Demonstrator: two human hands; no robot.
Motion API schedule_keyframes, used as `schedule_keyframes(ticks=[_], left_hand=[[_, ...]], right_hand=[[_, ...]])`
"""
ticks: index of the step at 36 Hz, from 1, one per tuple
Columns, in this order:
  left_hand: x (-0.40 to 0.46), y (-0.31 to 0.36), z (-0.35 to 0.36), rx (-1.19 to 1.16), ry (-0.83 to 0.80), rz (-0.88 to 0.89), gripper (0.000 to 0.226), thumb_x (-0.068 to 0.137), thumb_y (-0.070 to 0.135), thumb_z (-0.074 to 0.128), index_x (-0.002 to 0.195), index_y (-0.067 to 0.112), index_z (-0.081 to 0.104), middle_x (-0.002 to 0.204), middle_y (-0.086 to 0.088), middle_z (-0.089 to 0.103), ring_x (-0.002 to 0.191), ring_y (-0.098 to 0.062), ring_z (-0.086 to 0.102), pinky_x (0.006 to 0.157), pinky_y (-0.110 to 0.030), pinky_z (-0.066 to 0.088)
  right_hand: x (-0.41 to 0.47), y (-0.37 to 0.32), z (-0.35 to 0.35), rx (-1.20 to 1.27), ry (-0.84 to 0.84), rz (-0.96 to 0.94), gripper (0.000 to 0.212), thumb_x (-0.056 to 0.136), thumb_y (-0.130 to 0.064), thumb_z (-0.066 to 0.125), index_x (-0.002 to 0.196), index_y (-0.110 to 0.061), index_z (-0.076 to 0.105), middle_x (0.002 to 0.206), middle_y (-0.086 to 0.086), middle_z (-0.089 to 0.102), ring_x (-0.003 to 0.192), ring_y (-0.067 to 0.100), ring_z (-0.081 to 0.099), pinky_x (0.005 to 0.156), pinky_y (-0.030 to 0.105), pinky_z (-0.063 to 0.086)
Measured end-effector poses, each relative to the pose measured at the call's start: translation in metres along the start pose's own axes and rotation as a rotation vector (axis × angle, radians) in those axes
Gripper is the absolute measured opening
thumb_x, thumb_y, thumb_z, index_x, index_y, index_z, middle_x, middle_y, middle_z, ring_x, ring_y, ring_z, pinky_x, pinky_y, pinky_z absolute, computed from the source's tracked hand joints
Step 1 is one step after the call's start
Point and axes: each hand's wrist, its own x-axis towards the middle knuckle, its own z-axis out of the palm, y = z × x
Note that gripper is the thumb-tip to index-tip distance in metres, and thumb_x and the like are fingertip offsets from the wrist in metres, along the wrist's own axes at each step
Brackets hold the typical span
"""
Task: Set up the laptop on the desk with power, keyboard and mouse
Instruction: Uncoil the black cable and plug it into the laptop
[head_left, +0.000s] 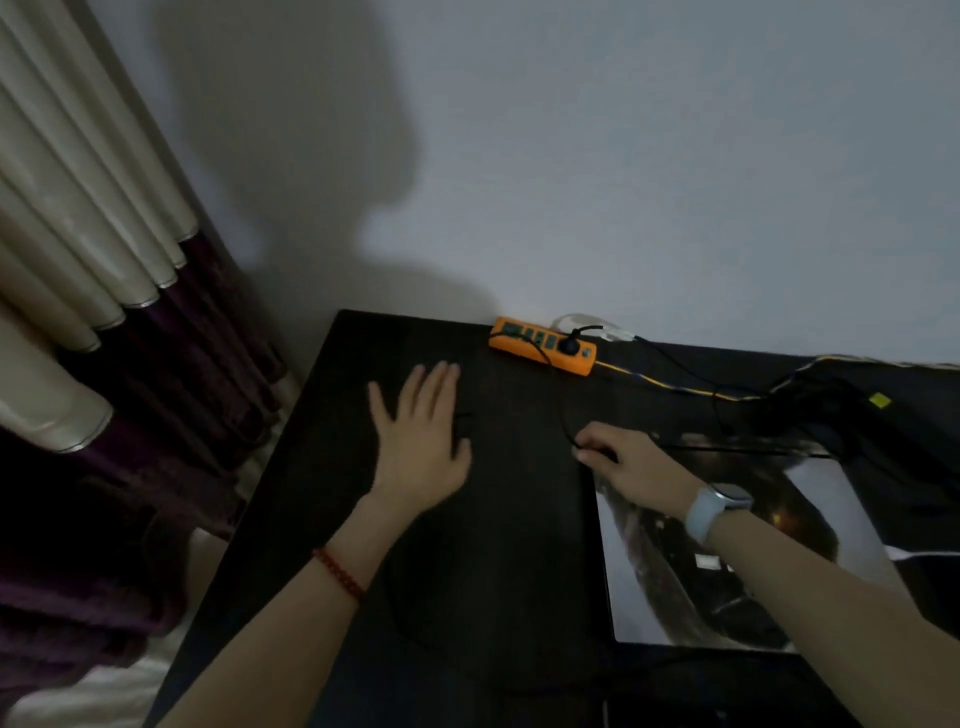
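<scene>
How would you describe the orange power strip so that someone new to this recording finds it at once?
Start at the dark wooden desk and follow its far edge to where it meets the pale wall. The orange rectangular power strip lies flat there, beyond both hands, with a black plug seated in it. It is the only bright orange item; everything else nearby is black cable or dark surface.

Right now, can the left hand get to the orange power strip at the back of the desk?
Probably yes. The left hand lies flat and open on the desk, with bare surface between it and the power strip; only a thin black cable runs nearby.
</scene>
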Motion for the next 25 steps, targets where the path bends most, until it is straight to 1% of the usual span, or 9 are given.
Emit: schedule_keyframes(ticks=[3, 8, 12, 15, 17, 19, 21, 23, 25], left_hand=[[-0.008, 0.027, 0.010, -0.008, 0.075, 0.123, 0.104, 0.072, 0.040, 0.067, 0.144, 0.013, -0.003, 0.152, -0.013, 0.024, 0.140, -0.029, 0.021, 0.108, -0.062, 0.003], [-0.013, 0.033, 0.008, -0.038, 0.209, -0.083, 0.115, 0.068, 0.023, 0.076, 0.142, 0.020, -0.013, 0.154, -0.018, 0.013, 0.141, -0.034, 0.011, 0.106, -0.061, 0.000], [-0.015, 0.035, 0.013, 0.270, -0.021, 0.121, 0.102, 0.073, 0.040, 0.069, 0.145, 0.025, -0.001, 0.156, -0.012, -0.001, 0.138, -0.036, -0.022, 0.098, -0.063, -0.026], [-0.021, 0.045, 0.030, 0.349, -0.256, 0.436, 0.077, 0.085, 0.051, 0.048, 0.145, 0.019, 0.013, 0.156, -0.008, 0.012, 0.142, -0.031, -0.015, 0.095, -0.063, -0.031], [-0.029, 0.054, 0.043, 0.199, -0.415, 0.561, 0.064, 0.090, 0.050, 0.039, 0.143, 0.018, 0.022, 0.148, -0.005, 0.034, 0.144, -0.025, 0.008, 0.104, -0.063, -0.021], [-0.040, 0.056, 0.052, -0.060, -0.574, 0.524, 0.046, 0.093, 0.042, 0.038, 0.133, 0.019, 0.041, 0.122, -0.005, 0.060, 0.126, -0.021, 0.045, 0.115, -0.052, 0.010], [-0.051, 0.049, 0.057, -0.232, -0.538, 0.453, 0.031, 0.096, 0.034, 0.038, 0.118, 0.020, 0.054, 0.092, -0.005, 0.066, 0.087, -0.018, 0.062, 0.092, -0.033, 0.043], [-0.060, 0.037, 0.062, -0.237, -0.419, 0.431, 0.027, 0.097, 0.030, 0.039, 0.110, 0.018, 0.059, 0.081, -0.005, 0.066, 0.066, -0.014, 0.058, 0.068, -0.026, 0.046], [-0.069, 0.024, 0.069, -0.222, -0.371, 0.401, 0.026, 0.097, 0.027, 0.040, 0.103, 0.016, 0.062, 0.078, -0.006, 0.068, 0.064, -0.016, 0.059, 0.064, -0.028, 0.046]], right_hand=[[-0.002, 0.001, 0.015, -0.019, -0.048, 0.037, 0.009, 0.090, -0.018, 0.055, 0.093, -0.012, 0.060, 0.085, 0.008, 0.064, 0.077, 0.018, 0.060, 0.068, 0.021, 0.040], [-0.021, 0.021, 0.027, -0.114, -0.173, 0.141, 0.026, 0.093, -0.010, 0.047, 0.116, -0.006, 0.058, 0.117, 0.014, 0.061, 0.109, 0.025, 0.055, 0.092, 0.025, 0.038], [-0.036, 0.033, 0.035, -0.139, -0.246, 0.157, 0.036, 0.095, -0.004, 0.038, 0.128, -0.010, 0.051, 0.126, 0.014, 0.052, 0.118, 0.025, 0.048, 0.091, 0.011, 0.027], [-0.041, 0.029, 0.041, -0.072, -0.250, 0.116, 0.035, 0.094, -0.006, 0.043, 0.128, -0.010, 0.050, 0.124, 0.010, 0.054, 0.116, 0.021, 0.050, 0.094, 0.017, 0.032], [-0.044, 0.026, 0.044, 0.034, -0.191, 0.123, 0.029, 0.091, -0.009, 0.050, 0.120, -0.012, 0.049, 0.116, 0.005, 0.058, 0.106, 0.015, 0.054, 0.090, 0.021, 0.038], [-0.048, 0.027, 0.047, 0.097, -0.137, 0.157, 0.026, 0.089, -0.014, 0.055, 0.114, -0.016, 0.047, 0.103, -0.002, 0.058, 0.093, 0.008, 0.054, 0.080, 0.016, 0.038], [-0.054, 0.031, 0.048, 0.079, -0.146, 0.171, 0.025, 0.089, -0.019, 0.056, 0.113, -0.016, 0.048, 0.089, -0.010, 0.056, 0.080, 0.002, 0.054, 0.070, 0.010, 0.037], [-0.065, 0.039, 0.050, 0.013, -0.176, 0.170, 0.020, 0.092, -0.021, 0.052, 0.111, -0.014, 0.054, 0.077, -0.014, 0.054, 0.071, 0.000, 0.052, 0.065, 0.011, 0.038], [-0.076, 0.049, 0.053, -0.005, -0.176, 0.192, 0.019, 0.093, -0.022, 0.050, 0.107, -0.014, 0.060, 0.079, -0.009, 0.059, 0.074, 0.006, 0.056, 0.067, 0.013, 0.040]])
